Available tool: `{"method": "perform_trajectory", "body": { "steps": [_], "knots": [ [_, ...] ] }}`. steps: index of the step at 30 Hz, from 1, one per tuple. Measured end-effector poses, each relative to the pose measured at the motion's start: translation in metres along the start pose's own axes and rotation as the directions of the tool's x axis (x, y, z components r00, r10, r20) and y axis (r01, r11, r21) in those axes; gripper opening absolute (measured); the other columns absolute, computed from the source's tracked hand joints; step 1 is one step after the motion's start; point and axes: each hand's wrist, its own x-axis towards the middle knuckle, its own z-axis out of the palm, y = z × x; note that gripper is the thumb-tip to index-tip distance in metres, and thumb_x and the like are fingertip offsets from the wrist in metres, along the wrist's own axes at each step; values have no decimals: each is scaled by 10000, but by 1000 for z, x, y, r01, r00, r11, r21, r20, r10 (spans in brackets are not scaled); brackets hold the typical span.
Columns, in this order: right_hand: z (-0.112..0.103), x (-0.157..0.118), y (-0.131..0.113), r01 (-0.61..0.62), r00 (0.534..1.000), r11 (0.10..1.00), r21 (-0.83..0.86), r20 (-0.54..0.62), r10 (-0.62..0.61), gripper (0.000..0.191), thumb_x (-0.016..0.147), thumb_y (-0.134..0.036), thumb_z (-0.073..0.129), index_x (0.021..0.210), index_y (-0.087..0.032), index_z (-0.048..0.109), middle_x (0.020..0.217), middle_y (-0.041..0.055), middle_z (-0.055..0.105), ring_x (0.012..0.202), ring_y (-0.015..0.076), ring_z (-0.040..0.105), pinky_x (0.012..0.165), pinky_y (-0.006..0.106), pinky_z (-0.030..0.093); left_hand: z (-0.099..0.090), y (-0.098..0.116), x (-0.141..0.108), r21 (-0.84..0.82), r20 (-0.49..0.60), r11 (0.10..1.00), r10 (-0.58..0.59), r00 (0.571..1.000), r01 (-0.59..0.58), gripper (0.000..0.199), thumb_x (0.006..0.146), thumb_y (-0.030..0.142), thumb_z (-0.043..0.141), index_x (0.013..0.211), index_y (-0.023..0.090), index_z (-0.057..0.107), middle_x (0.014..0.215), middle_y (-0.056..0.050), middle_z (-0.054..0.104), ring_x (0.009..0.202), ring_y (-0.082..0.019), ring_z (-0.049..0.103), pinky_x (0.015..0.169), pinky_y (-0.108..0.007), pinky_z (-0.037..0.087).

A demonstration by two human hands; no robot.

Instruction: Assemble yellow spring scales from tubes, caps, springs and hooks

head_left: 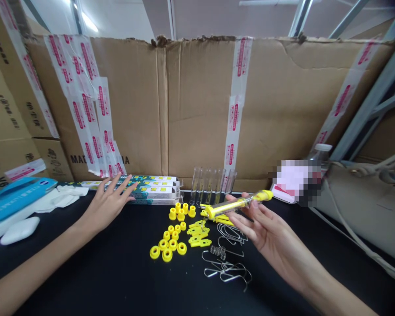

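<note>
1. Clear tube with yellow ends (232,205) was up in the air in my right hand (260,228), over the black tabletop (85,281). It lay on a tilt, with its far end higher.
2. My right fingers (246,221) were bent, and they pinched the tube with my thumb.
3. My left hand (110,206) was out to the left, with its fingers (118,186) spread wide. Their tips were just beside a stack of flat boxes (151,189). I cannot tell if they touched it.
4. Between my hands lay small yellow rings (167,255) and yellow caps (181,215), in two loose groups.
5. Yellow flat clips (197,235) lay just beside them.
6. Bent wire hooks (225,271) lay in a tangle under my right hand, with a small spring (217,251) among them.
7. Clear empty tubes (209,184) stood in a row behind the yellow parts.
8. On the far left were a blue box (16,199), a white cloth (61,199) and a white oval thing (19,230).
9. A big cardboard sheet (197,105) with taped seams stood behind it all. A plastic bottle (321,153) and a tan bag (358,202) were on the right.
</note>
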Motion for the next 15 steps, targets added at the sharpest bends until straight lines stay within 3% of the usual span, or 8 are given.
{"method": "perform_trajectory", "body": {
  "steps": [3,7,10,13,15],
  "knots": [
    [-3,0,-1,31,999,999,-9,-16,-31,266,746,-237,892,962,-209,741,1133,51,801,956,237,786,845,253,655,-6,0,1,9,-4,1000,8,1000,-8,408,1058,251,323,1319,143,617,1440,-225,567,1383,-445,453,1049,-685,355],
    [-6,-1,-4,58,998,998,-16,-11,-59,296,769,-228,873,1019,-231,714,1158,45,793,992,226,777,863,255,645,-26,4,4,-11,-30,1000,-10,1000,9,421,1067,335,342,1290,93,604,1355,-242,632,1251,-448,582,1006,-635,416],
    [-6,-1,-9,96,995,994,-51,-11,-96,241,826,-265,826,1027,-233,697,1185,76,782,1053,219,756,895,258,625,-43,16,3,-69,-24,997,-16,1000,14,397,1032,434,466,1181,114,647,1140,-175,739,992,-369,712,905,-501,512],
    [-6,0,-15,147,989,984,-101,-20,-150,177,872,-330,777,997,-251,680,1179,94,783,1080,230,745,914,290,616,-56,36,1,-175,-5,984,-17,1000,16,278,964,408,606,1046,156,693,864,-68,757,762,-276,724,750,-372,540],
    [-6,1,-19,182,982,975,-128,-20,-186,180,875,-354,768,1004,-268,677,1170,82,787,1103,237,735,949,315,599,-59,48,1,-305,4,952,-15,1000,16,246,890,440,692,955,204,714,788,-20,749,696,-229,711,676,-307,535]
  ]
}}
